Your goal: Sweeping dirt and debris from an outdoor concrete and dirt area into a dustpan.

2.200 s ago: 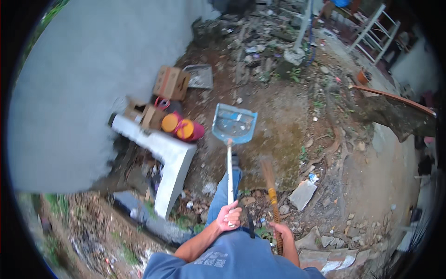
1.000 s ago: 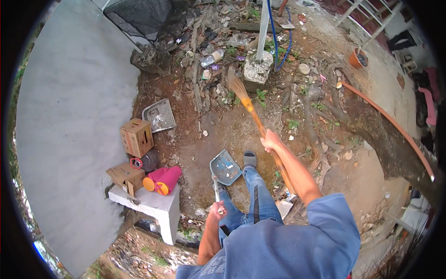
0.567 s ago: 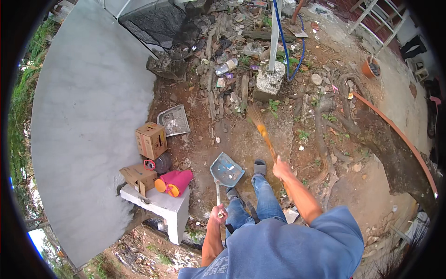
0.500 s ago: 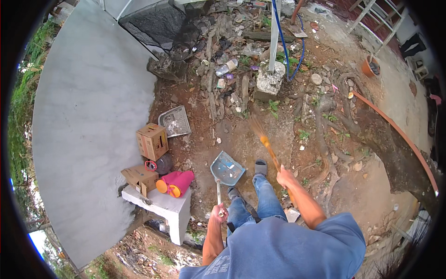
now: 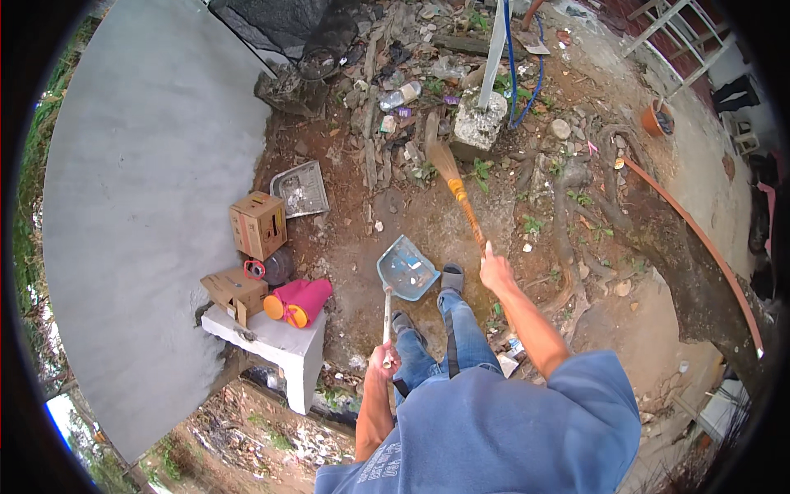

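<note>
Right hand (image 5: 496,270) grips broom (image 5: 457,192); brown cardboard box (image 5: 258,224) left.

I've got one view only — the head camera, high up, looking steeply down over my own shoulders at the dirt ground (image 5: 411,214); forearms enter from the lower edge — everything sits fairly far below.

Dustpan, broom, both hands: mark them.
dustpan (image 5: 406,269), head view, blue pan.
broom (image 5: 445,163), head view, straw bristles.
left hand (image 5: 383,360), head view, knuckles on dustpan handle.
right hand (image 5: 495,267), head view, back of hand.
</note>
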